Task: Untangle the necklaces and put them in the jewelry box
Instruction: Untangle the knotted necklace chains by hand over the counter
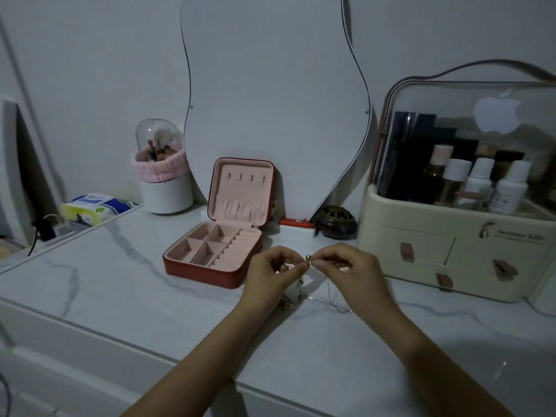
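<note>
A: Necklaces (296,296) — position?
B: Tangled, dangling onto worktop (120,281), right of open jewelry box (210,257).
A: Fingers?
B: Left hand (270,276) and right hand (350,269) both pinch the gold pendant (308,259) between them.

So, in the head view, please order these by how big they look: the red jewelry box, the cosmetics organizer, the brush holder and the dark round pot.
Largest to smallest, as they look:
1. cosmetics organizer
2. jewelry box
3. brush holder
4. dark pot

The organizer runs out of frame on the right. The brush holder stands farther back than the box's base, so it may look smaller than it is.
</note>
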